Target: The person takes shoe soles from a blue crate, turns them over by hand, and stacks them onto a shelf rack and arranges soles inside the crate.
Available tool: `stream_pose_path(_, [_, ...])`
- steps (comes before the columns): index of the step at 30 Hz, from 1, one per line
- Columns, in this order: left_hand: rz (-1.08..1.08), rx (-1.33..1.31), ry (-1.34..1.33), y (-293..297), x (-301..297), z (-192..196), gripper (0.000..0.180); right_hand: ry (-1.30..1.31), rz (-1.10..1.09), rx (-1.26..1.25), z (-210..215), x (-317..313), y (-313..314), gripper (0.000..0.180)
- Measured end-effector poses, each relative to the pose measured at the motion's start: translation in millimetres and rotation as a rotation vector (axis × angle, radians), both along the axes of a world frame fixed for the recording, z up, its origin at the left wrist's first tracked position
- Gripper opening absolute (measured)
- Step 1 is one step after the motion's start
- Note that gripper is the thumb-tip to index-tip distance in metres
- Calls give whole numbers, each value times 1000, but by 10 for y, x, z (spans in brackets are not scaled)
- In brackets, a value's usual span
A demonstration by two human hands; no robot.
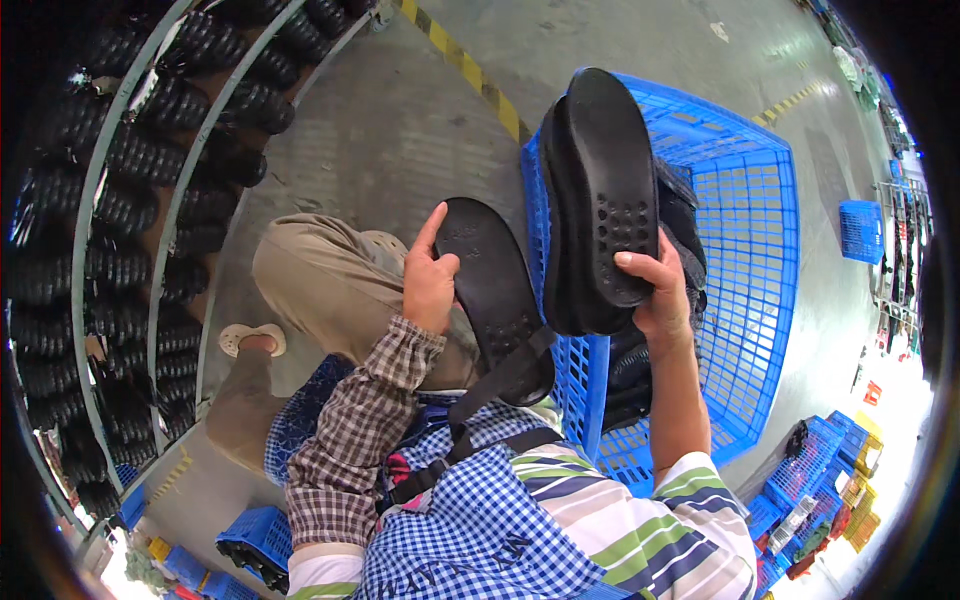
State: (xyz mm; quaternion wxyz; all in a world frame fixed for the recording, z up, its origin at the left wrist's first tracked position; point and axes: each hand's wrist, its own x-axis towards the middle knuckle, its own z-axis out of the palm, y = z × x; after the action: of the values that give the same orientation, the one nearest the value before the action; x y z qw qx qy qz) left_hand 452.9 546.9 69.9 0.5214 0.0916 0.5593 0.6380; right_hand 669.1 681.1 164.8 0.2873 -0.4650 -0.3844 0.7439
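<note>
My left hand (430, 288) grips a single black shoe sole (490, 265) by its edge, with the index finger stretched up along the rim. The toe end of this sole points away from me, and its heel end lies near my lap beside a dark strap. In my right hand (664, 298) is a stack of several black shoe soles (607, 150), held near the heel with the thumb on top. Small round dimples dot the heel of the uppermost one. The stack stands over the left side of a blue plastic basket (788, 200), where more black soles (682, 215) lie.
A rack (170, 200) full of black soles rises on the left. Yellow-and-black tape (460, 60) crosses the grey floor ahead. Blue crates (805, 460) stand at the lower right, another blue crate (258, 540) at the lower left. My bent knee (310, 260) is left of the basket.
</note>
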Motion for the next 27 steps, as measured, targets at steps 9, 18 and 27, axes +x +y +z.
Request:
stream_pose_path(9, [104, 171, 450, 647, -457, 618, 63, 178, 303, 92, -154, -353, 16, 71])
stream_pose_path(18, [366, 464, 319, 778, -730, 1160, 55, -120, 642, 934, 52, -1056, 274, 85])
stream_pose_path(27, [490, 263, 322, 313, -796, 623, 65, 322, 793, 411, -573, -1335, -234, 103])
